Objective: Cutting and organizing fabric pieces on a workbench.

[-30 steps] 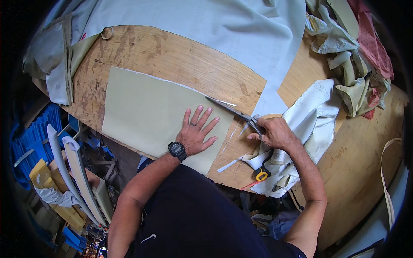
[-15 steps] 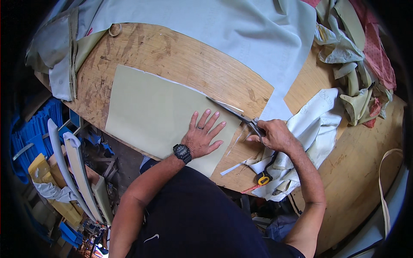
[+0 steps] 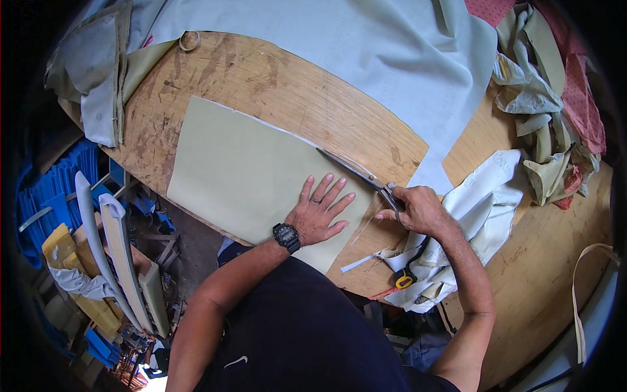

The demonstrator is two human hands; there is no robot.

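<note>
Two bare hands work at the near edge of a wooden table (image 3: 248,72). Left hand (image 3: 318,212), with a black wristwatch (image 3: 286,236), lies flat with fingers spread on an olive-green sheet (image 3: 241,173). Right hand (image 3: 418,209) is closed around the handles of scissors (image 3: 358,175), whose blades lie along the sheet's far edge. Just beside that hand sit crumpled white cloth (image 3: 483,202) and a yellow tape measure (image 3: 404,281). Farther off, pale grey fabric (image 3: 366,52) drapes across the table.

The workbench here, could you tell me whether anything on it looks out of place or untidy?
Mostly orderly. The olive sheet lies flat, but crumpled fabric scraps pile at the right edge, and a yellow tape measure sits at the near table rim.
</note>
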